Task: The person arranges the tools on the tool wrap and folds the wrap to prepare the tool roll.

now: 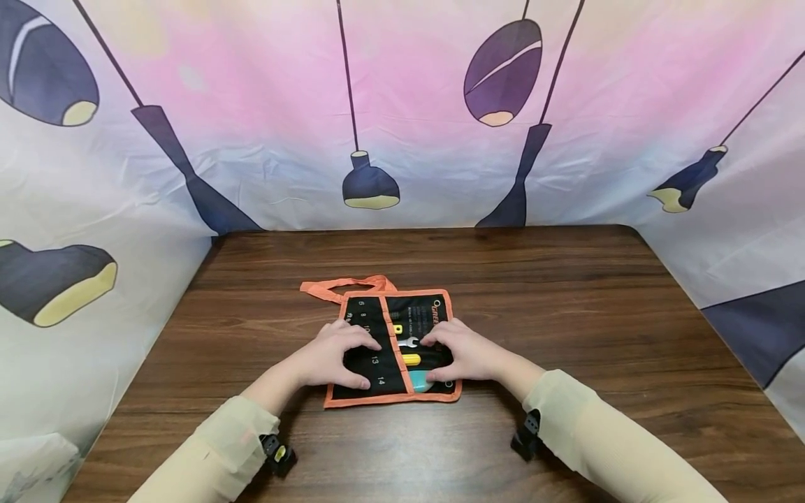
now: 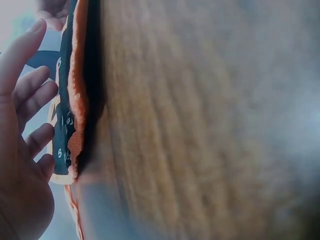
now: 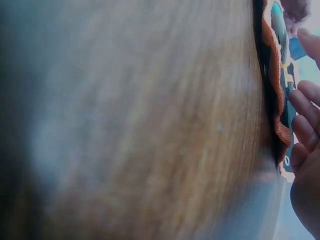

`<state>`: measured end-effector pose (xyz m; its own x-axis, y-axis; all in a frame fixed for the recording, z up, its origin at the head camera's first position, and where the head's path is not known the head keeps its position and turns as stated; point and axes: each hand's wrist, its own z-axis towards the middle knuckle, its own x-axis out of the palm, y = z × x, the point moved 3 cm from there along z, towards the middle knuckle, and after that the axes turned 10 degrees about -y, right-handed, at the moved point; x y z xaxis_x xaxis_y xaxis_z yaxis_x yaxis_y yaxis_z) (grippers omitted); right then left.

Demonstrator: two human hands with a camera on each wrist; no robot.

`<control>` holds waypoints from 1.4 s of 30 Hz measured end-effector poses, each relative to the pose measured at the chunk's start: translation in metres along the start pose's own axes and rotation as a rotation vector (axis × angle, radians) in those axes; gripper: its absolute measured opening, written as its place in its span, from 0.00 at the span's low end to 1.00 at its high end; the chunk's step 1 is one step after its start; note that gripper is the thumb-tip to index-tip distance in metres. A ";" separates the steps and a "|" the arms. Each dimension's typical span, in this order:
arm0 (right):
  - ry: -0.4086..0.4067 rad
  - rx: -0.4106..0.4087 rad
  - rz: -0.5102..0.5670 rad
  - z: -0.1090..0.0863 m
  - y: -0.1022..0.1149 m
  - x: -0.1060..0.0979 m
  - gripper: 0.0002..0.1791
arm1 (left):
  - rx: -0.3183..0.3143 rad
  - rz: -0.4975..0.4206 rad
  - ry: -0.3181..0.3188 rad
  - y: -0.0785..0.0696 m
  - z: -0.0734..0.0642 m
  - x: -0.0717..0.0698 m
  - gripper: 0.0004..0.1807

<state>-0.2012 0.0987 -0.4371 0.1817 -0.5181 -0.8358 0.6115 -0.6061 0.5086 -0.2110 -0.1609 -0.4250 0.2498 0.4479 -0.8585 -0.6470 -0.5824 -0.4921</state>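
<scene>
A black tool pouch with orange edging [image 1: 395, 383] lies unrolled on the table. Numbers such as 13 and 14 run down its left pocket panel. Out of the pockets poke a silver open-ended wrench [image 1: 409, 342], a yellow handle [image 1: 411, 360], a small yellow end with a hole [image 1: 397, 329] and a teal rounded piece [image 1: 418, 381]. Over the pouch's left part my left hand [image 1: 328, 355] rests with fingers and thumb spread apart. My right hand [image 1: 470, 353] lies over its right side, loosely bent, thumb by the teal piece and fingertips near the wrench. Neither hand grips anything.
An orange strap [image 1: 327, 288] trails from the pouch's upper left corner. The dark wood table [image 1: 566, 293] reaches back to a hanging cloth [image 1: 428, 140] printed with lamps. Each wrist carries a small black camera, the left one [image 1: 279, 455] and the right one [image 1: 526, 434].
</scene>
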 end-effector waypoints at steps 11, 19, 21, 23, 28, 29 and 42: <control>-0.001 -0.089 -0.026 -0.004 0.011 0.005 0.25 | 0.028 -0.011 -0.006 -0.002 -0.019 0.003 0.28; 0.039 -0.086 -0.065 -0.010 0.008 0.008 0.27 | 0.037 -0.007 -0.047 -0.004 -0.021 0.007 0.28; 0.047 -0.075 -0.074 -0.011 0.008 0.007 0.28 | 0.041 0.000 -0.049 -0.004 -0.021 0.008 0.28; 0.050 -0.067 -0.078 -0.013 0.008 0.007 0.29 | 0.042 0.000 -0.044 -0.004 -0.021 0.009 0.28; 0.060 -0.064 -0.087 -0.015 0.008 0.005 0.32 | 0.035 -0.025 -0.025 -0.004 -0.021 0.008 0.29; 0.062 -0.064 -0.090 -0.016 0.008 0.005 0.33 | 0.033 -0.029 -0.022 -0.005 -0.021 0.008 0.29; 0.051 -0.161 -0.221 -0.017 0.015 0.005 0.33 | 0.029 0.006 0.015 -0.005 -0.020 0.008 0.31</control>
<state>-0.1781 0.0969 -0.4367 0.0660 -0.3504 -0.9343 0.7545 -0.5952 0.2766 -0.1910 -0.1677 -0.4319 0.2565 0.4347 -0.8633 -0.6690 -0.5648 -0.4831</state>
